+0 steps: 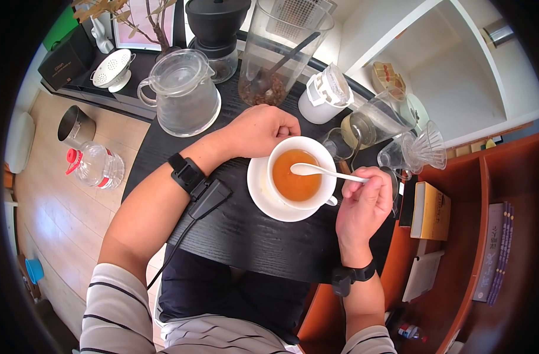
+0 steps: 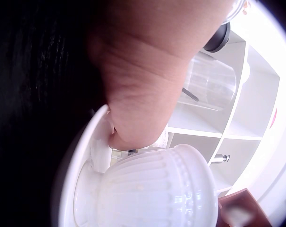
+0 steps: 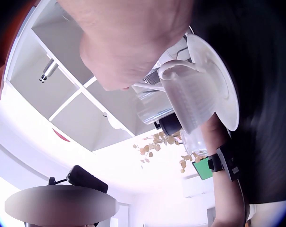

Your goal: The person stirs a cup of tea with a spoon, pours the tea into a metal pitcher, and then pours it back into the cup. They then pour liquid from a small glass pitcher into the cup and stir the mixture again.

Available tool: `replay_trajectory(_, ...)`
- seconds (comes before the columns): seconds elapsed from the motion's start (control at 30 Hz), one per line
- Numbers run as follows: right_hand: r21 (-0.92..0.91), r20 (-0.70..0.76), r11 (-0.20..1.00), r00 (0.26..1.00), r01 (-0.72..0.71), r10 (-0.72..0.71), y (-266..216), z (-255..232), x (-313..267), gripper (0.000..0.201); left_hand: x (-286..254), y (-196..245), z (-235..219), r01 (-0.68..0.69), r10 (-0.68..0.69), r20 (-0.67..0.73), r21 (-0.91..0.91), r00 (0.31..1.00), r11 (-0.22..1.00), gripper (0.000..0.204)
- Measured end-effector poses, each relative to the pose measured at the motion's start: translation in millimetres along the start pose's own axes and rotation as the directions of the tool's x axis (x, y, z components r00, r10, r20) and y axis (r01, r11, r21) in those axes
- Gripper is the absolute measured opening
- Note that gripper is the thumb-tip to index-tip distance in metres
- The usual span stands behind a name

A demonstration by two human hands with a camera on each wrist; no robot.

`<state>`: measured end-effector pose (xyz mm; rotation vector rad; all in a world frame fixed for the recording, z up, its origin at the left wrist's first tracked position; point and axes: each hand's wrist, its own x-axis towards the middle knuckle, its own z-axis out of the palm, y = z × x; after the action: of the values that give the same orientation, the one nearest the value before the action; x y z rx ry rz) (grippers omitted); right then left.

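A white teacup (image 1: 319,197) of amber tea (image 1: 297,179) stands on a white saucer (image 1: 259,192) on the black table. My right hand (image 1: 367,206) pinches the handle of a white spoon (image 1: 316,170), whose bowl is over the tea, inside the cup's rim. On the far left side of the cup, my left hand (image 1: 260,130) is curled at the saucer. The left wrist view shows its fingertip (image 2: 119,141) over the saucer's rim (image 2: 81,151), close beside the cup's ribbed wall (image 2: 143,189); the other fingertips are hidden.
Behind the cup stand a lidded glass pitcher (image 1: 184,97), a tall clear container (image 1: 281,59) with a dark spoon, and a white canister (image 1: 325,97). Glassware including a ribbed dripper (image 1: 426,147) stands right. A bookshelf (image 1: 452,259) borders the right side; a plastic bottle (image 1: 101,165) is on the floor.
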<state>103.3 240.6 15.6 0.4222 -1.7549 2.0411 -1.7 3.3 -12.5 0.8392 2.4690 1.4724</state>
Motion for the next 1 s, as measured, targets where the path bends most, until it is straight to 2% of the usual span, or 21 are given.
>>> replay_trajectory(0.2, -0.180, 0.018, 0.982, 0.998, -0.050, 0.054, -0.5, -1.6, -2.5, 0.028, 0.0, 2.2, -0.9, 0.019, -0.019, 0.018, -0.001, 1.000, 1.000, 0.019)
replay_trajectory(0.4, -0.192, 0.013, 0.968, 0.986, -0.160, 0.166, -0.4, -0.9, -0.5, 0.027, 0.5, 2.3, 0.1, 0.036, -0.035, 0.027, -0.034, 0.999, 0.999, 0.018)
replay_trajectory(0.57, -0.222, 0.030, 0.963, 0.986, -0.154, 0.165, -0.9, -0.1, 1.1, 0.024, 1.7, -0.9, 0.4, 0.022, -0.020, 0.025, -0.068, 0.999, 0.997, 0.015)
replay_trajectory(0.67, -0.223, 0.024, 0.961, 0.984, -0.166, 0.175, -3.5, 2.0, 2.6, 0.023, 2.0, -3.1, -0.3, 0.030, -0.022, 0.060, -0.129, 0.998, 0.991, 0.015)
replay_trajectory(0.73, -0.195, 0.003, 0.966, 0.985, -0.170, 0.174, -0.4, 2.6, 3.6, 0.022, 1.7, -1.7, -0.4, 0.099, -0.082, 0.088, -0.210, 0.993, 0.973, 0.017)
replay_trajectory(0.8, -0.167, 0.022, 0.973, 0.986, -0.159, 0.165, 0.7, 1.7, 3.1, 0.021, 1.7, 0.2, -3.1, 0.042, -0.031, 0.086, -0.126, 0.996, 0.991, 0.018)
replay_trajectory(0.87, -0.164, 0.014, 0.971, 0.984, -0.172, 0.176, 2.9, -2.0, 2.8, 0.020, 1.2, 0.5, -2.5, 0.062, -0.047, 0.107, -0.141, 0.993, 0.988, 0.020)
replay_trajectory(0.93, -0.071, 0.065, 0.985, 0.985, -0.158, 0.162, 2.1, -1.2, 3.3, 0.019, 1.6, 0.5, -3.5, 0.048, -0.041, 0.082, -0.088, 0.996, 0.995, 0.020)
replay_trajectory(1.0, -0.014, 0.052, 0.989, 0.988, -0.146, 0.147, -0.8, 1.8, 1.9, 0.016, 1.8, -1.5, -2.2, 0.054, -0.046, 0.101, -0.080, 0.994, 0.995, 0.020)
